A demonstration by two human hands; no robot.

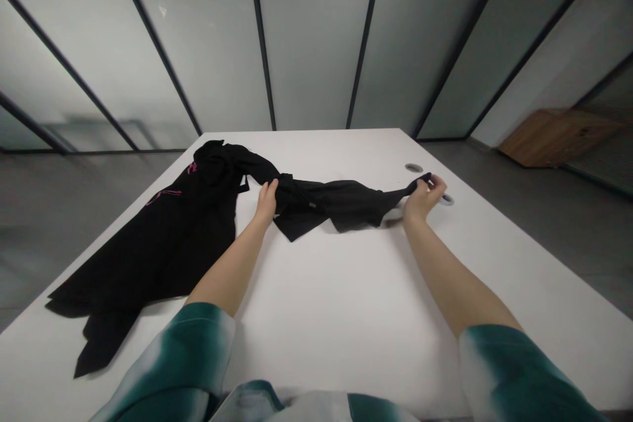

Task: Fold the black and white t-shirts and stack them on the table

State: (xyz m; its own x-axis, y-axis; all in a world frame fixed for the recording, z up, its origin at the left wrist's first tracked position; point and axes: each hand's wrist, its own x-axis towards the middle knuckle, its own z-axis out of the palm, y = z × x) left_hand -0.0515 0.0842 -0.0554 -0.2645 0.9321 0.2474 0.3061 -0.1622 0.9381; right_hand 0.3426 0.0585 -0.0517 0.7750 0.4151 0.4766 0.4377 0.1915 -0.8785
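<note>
A dark garment with a drawstring (346,201) stretches sideways across the middle of the white table; whether it is shorts or trousers I cannot make out. My left hand (268,201) pinches its gathered end near the cord. At the other end, my right hand (425,198) grips a narrow corner between thumb and fingers, lifted slightly off the surface. To the left lies a black top with pink lettering (188,231), spread at a slant. One of its sleeves reaches toward my left hand and meets the held garment.
The white table (346,316) has two round cable holes on the right, one cable grommet (413,168) in view and another partly behind my right hand. Frosted glass panels (311,39) stand beyond the far edge. A wooden piece (558,137) is at the far right.
</note>
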